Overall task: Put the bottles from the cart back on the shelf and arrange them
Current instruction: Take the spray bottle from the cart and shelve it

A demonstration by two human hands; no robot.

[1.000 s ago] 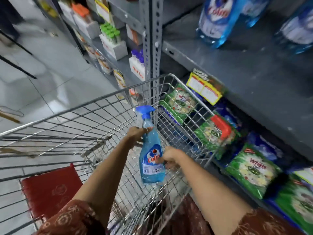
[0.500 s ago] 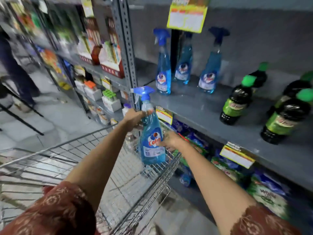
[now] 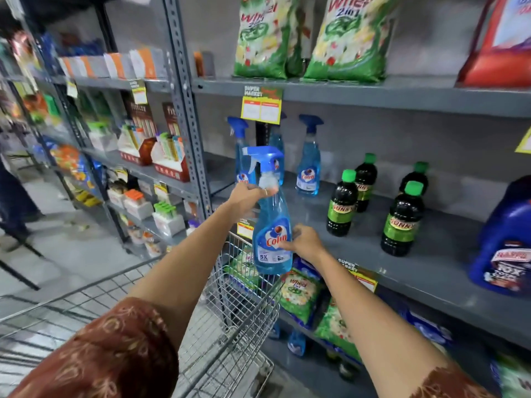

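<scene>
I hold a blue Colin spray bottle (image 3: 271,225) upright in the air, above the front corner of the wire cart (image 3: 244,308) and just in front of the grey middle shelf (image 3: 402,268). My left hand (image 3: 248,196) grips its neck under the blue trigger head. My right hand (image 3: 304,242) rests on the lower right side of its body. Three more Colin spray bottles stand at the back of the shelf, the rightmost spray bottle (image 3: 309,170) fully visible, the other two partly hidden behind the held one.
Several dark Sunny bottles with green caps (image 3: 402,222) stand right of the sprays. A big blue jug (image 3: 505,242) is at the far right. Green Wheel bags (image 3: 350,38) fill the shelf above; more lie below. A person's legs (image 3: 13,202) stand in the aisle at left.
Both hands have lifted the spray bottle out of the cart and up to the level of the middle shelf. My view has risen from the cart to the shelves.
</scene>
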